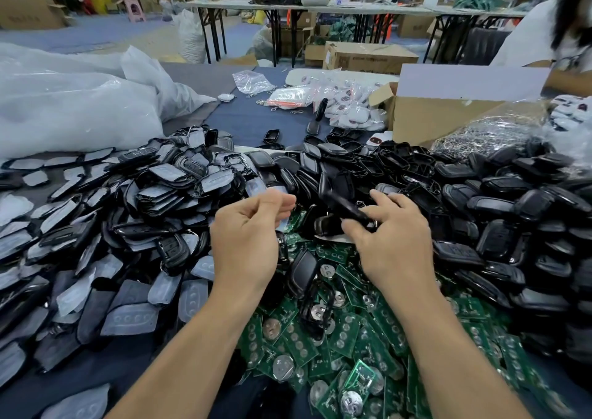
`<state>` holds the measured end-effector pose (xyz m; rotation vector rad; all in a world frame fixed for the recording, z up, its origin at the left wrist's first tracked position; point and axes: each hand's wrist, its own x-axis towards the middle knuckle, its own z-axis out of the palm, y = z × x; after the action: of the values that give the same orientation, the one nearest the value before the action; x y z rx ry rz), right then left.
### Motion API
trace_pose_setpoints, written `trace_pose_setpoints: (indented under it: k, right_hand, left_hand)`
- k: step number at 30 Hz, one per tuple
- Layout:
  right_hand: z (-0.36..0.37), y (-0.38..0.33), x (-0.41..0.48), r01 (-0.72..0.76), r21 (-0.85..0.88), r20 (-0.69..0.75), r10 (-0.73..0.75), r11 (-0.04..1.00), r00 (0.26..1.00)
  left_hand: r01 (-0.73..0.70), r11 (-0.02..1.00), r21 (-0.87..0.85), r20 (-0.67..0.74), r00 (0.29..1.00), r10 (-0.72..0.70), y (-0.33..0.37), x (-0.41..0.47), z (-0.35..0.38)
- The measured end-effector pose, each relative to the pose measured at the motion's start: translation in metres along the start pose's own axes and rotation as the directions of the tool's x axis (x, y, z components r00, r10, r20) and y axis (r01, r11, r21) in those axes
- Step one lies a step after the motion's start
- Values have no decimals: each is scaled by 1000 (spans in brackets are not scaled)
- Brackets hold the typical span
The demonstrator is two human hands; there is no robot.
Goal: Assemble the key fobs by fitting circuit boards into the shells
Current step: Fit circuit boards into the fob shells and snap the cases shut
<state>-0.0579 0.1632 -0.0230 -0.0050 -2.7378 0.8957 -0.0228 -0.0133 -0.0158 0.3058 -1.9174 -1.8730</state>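
My left hand (pixel 246 242) is raised over the table and pinches a translucent rubber button pad (pixel 282 209) between curled fingers and thumb. My right hand (pixel 390 236) grips a black key fob shell (pixel 344 205) that sticks up and to the left from its fingers. Below both hands lies a heap of green circuit boards (pixel 336 338) with round silver coin cells. A pile of black shells with clear pads (pixel 134 201) spreads on the left. Another pile of black shells (pixel 499 201) lies on the right.
Large white plastic bags (pixel 73 105) fill the far left. A cardboard box (pixel 448 105) stands at the back right, with bagged white fobs (pixel 349 105) beside it. A person in white (pixel 541 34) sits at the far right. Folding tables and boxes stand behind.
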Motion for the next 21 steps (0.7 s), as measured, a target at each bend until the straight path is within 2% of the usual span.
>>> trace_pose_setpoints:
  k: [2,5,8,10,12,13,15,18,21]
  right_hand:
    - [-4,-3,-5,-6,56,-76,10,998,997]
    - [-6,-7,-10,-37,11,-276,38,999,960]
    - [-8,-6,-9,-100,-8,-319,92,995,943]
    - [-9,-5,-10,-58,93,-332,86,994,939]
    - [-11,-7,-11,47,237,-351,41,970,935]
    - [-11,-10,-12,92,310,-327,15,946,945]
    - [-10,-17,-14,107,475,-191,-17,873,981]
    - [-2,-26,-18,-9,673,23,-9,740,1000]
    - [-3,-29,-17,-101,784,139,-14,612,990]
  left_hand:
    - [-23,998,60,9,1000,22,1,-2,1]
    - [-75,985,155,42,997,69,2,-5,2]
    - [-142,941,307,99,988,117,1,-8,2]
    - [-159,920,360,120,985,123,2,-9,1]
    - [-178,908,379,162,979,124,4,-11,2]
    - [-209,894,397,195,971,141,4,-12,2]
    - [-321,841,435,277,937,214,5,-14,2]
    - [-419,813,404,370,888,274,2,-16,3]
    - [-436,802,407,337,888,312,-2,-15,3]
